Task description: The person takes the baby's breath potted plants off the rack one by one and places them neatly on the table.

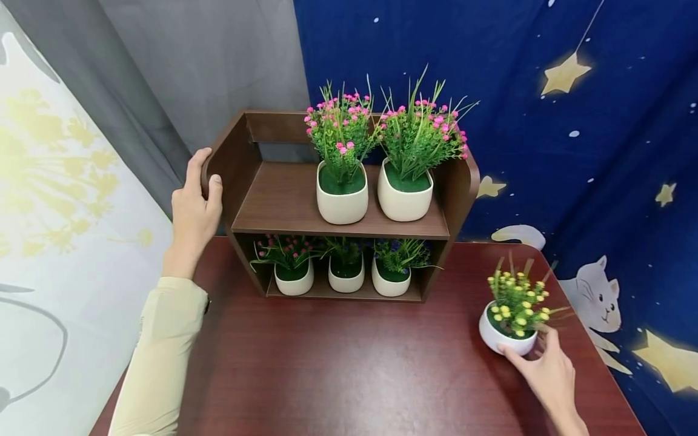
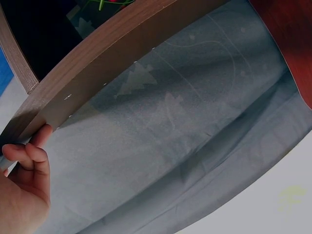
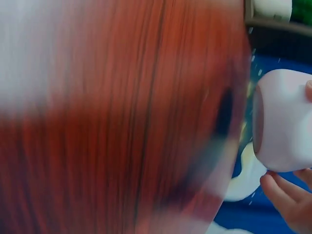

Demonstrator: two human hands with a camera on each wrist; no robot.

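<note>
My left hand grips the upper front edge of the left side panel of a brown two-tier shelf. The left wrist view shows its fingers curled around the panel. At the right, my right hand holds a white pot of yellow flowers, thumb on the near side and fingers on the right. In the right wrist view the pot's underside shows, raised off the table. Two cream pots with pink flowers stand on the shelf's upper tier, toward its right.
The lower tier holds a pink-flowered pot, a middle pot and a blue-flowered pot. The shelf stands at the back of a reddish-brown table. Behind hang a grey curtain and a blue star-patterned curtain.
</note>
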